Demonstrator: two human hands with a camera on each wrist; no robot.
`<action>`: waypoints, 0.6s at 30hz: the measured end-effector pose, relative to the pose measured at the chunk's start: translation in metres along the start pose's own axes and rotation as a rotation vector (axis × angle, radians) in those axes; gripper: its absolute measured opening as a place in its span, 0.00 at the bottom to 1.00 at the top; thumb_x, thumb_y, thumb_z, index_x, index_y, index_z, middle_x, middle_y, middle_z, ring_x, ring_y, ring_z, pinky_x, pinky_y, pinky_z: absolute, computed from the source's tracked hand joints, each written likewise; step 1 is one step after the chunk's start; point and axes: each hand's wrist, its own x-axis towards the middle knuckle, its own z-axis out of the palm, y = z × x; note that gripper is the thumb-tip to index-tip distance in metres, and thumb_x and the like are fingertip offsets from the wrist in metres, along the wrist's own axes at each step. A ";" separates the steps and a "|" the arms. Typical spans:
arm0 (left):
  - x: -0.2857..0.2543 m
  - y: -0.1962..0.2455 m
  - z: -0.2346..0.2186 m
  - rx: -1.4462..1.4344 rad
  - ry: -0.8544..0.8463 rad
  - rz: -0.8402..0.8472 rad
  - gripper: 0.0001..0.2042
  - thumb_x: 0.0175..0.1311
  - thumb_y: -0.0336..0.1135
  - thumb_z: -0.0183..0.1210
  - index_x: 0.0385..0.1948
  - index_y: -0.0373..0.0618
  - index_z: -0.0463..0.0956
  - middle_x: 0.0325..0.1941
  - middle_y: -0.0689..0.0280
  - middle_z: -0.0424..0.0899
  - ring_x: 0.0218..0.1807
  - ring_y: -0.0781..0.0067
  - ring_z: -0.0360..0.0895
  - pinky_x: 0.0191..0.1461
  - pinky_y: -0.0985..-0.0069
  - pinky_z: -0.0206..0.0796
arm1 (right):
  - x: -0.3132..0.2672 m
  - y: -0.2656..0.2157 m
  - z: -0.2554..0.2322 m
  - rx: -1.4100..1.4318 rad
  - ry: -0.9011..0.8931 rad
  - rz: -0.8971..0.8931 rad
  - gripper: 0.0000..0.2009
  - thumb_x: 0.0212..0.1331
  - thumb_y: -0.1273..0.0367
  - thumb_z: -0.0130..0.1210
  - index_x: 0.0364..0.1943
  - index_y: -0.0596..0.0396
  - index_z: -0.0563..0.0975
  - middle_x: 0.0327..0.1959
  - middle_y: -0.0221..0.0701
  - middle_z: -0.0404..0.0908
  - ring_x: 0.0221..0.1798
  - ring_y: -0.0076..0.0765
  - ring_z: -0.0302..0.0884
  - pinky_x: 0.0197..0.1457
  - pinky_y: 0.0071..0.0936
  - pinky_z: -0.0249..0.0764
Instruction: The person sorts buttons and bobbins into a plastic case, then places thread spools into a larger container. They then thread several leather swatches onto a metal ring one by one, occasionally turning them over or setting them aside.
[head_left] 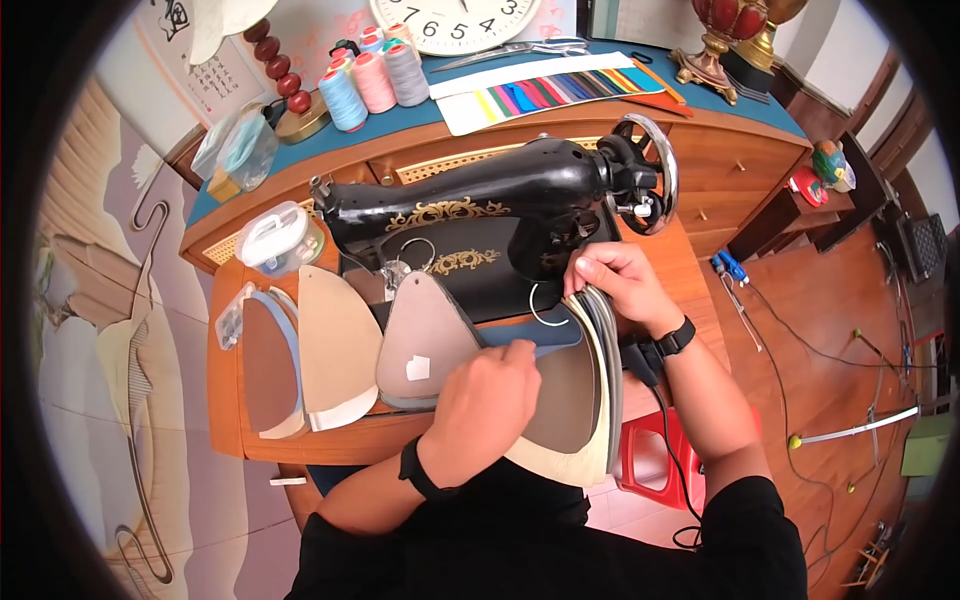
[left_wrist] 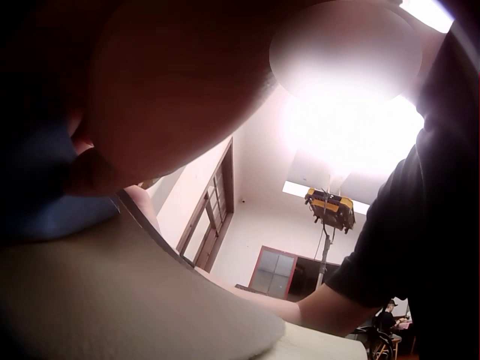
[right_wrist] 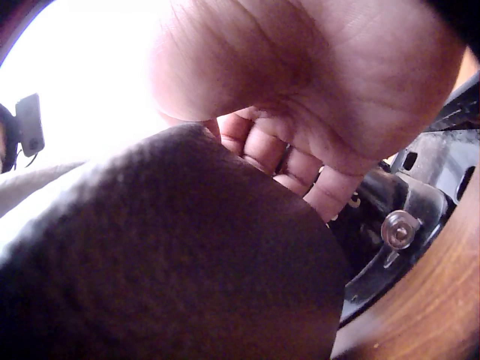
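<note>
In the head view the right hand (head_left: pixel 618 283) pinches the top of a fanned stack of curved panels (head_left: pixel 606 380), right of the sewing machine (head_left: pixel 470 190). The left hand (head_left: pixel 485 400) has its fingers curled on a dark blue piece (head_left: pixel 535 330) lying against the stack's grey-brown face. Left of that hand, a grey-brown panel with a white label (head_left: pixel 425 335) lies beside a beige one (head_left: pixel 337 345) and a brown one (head_left: pixel 270 365). The right wrist view shows the right hand (right_wrist: pixel 300 90) with its thumb and fingers around the dark panel's edge (right_wrist: pixel 187 240).
Thread cones (head_left: pixel 375 82), scissors (head_left: pixel 510 50) and a colour card (head_left: pixel 550 95) are on the back table. A clear box (head_left: pixel 280 238) stands left of the machine. A red stool (head_left: pixel 655 465) and loose cables are below at the right.
</note>
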 end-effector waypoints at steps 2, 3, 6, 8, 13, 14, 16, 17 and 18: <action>0.004 -0.001 -0.008 -0.047 0.097 -0.036 0.06 0.64 0.27 0.58 0.39 0.38 0.80 0.26 0.49 0.82 0.29 0.45 0.81 0.33 0.56 0.72 | 0.001 -0.001 -0.001 -0.004 -0.004 -0.008 0.15 0.74 0.66 0.54 0.29 0.61 0.79 0.30 0.31 0.84 0.34 0.24 0.81 0.40 0.23 0.76; 0.004 -0.001 -0.012 -0.075 0.125 -0.043 0.05 0.64 0.26 0.58 0.39 0.37 0.80 0.26 0.49 0.82 0.28 0.45 0.81 0.32 0.57 0.71 | 0.001 -0.001 -0.001 -0.006 -0.016 -0.012 0.15 0.74 0.66 0.54 0.29 0.61 0.79 0.30 0.31 0.84 0.35 0.24 0.81 0.40 0.24 0.77; 0.005 -0.005 -0.020 -0.123 0.215 -0.068 0.06 0.66 0.28 0.58 0.39 0.36 0.81 0.27 0.49 0.83 0.29 0.47 0.82 0.33 0.59 0.71 | 0.001 -0.003 0.001 0.013 -0.014 0.023 0.17 0.75 0.65 0.53 0.27 0.60 0.77 0.30 0.34 0.82 0.35 0.27 0.77 0.41 0.25 0.73; 0.008 -0.008 -0.027 -0.132 0.243 -0.068 0.07 0.66 0.28 0.58 0.39 0.35 0.81 0.26 0.48 0.83 0.27 0.49 0.82 0.31 0.62 0.71 | 0.001 -0.001 0.001 0.003 -0.013 0.019 0.17 0.75 0.65 0.53 0.27 0.60 0.77 0.30 0.34 0.82 0.35 0.26 0.77 0.41 0.25 0.73; 0.013 -0.015 -0.040 -0.162 0.339 -0.143 0.07 0.67 0.29 0.57 0.39 0.36 0.81 0.27 0.49 0.84 0.27 0.48 0.82 0.31 0.60 0.71 | 0.003 0.002 -0.003 -0.033 -0.020 -0.021 0.15 0.74 0.66 0.54 0.29 0.61 0.79 0.30 0.30 0.84 0.34 0.23 0.80 0.40 0.23 0.76; 0.014 -0.017 -0.040 -0.166 0.353 -0.162 0.07 0.67 0.29 0.57 0.39 0.36 0.82 0.27 0.50 0.84 0.27 0.48 0.82 0.31 0.61 0.71 | 0.002 0.003 -0.003 -0.035 -0.015 -0.018 0.15 0.74 0.66 0.54 0.29 0.61 0.79 0.30 0.30 0.84 0.34 0.23 0.79 0.40 0.23 0.75; 0.017 -0.021 -0.037 -0.150 0.374 -0.124 0.07 0.67 0.29 0.58 0.39 0.35 0.82 0.24 0.52 0.83 0.23 0.56 0.81 0.28 0.66 0.70 | 0.002 0.003 -0.003 -0.037 -0.012 -0.016 0.15 0.74 0.66 0.54 0.29 0.61 0.79 0.29 0.30 0.84 0.34 0.22 0.78 0.40 0.23 0.75; 0.018 -0.024 -0.035 -0.135 0.393 -0.085 0.08 0.68 0.29 0.59 0.39 0.34 0.82 0.21 0.54 0.83 0.19 0.64 0.80 0.26 0.71 0.68 | 0.002 0.003 -0.003 -0.036 -0.009 -0.016 0.15 0.74 0.66 0.54 0.28 0.61 0.79 0.29 0.30 0.84 0.34 0.22 0.78 0.40 0.23 0.75; 0.019 -0.025 -0.033 -0.135 0.396 -0.086 0.08 0.68 0.29 0.59 0.39 0.34 0.82 0.21 0.54 0.83 0.19 0.64 0.80 0.26 0.71 0.68 | 0.002 0.003 -0.002 -0.035 -0.007 -0.017 0.15 0.74 0.66 0.54 0.28 0.61 0.80 0.29 0.30 0.84 0.34 0.22 0.78 0.39 0.23 0.75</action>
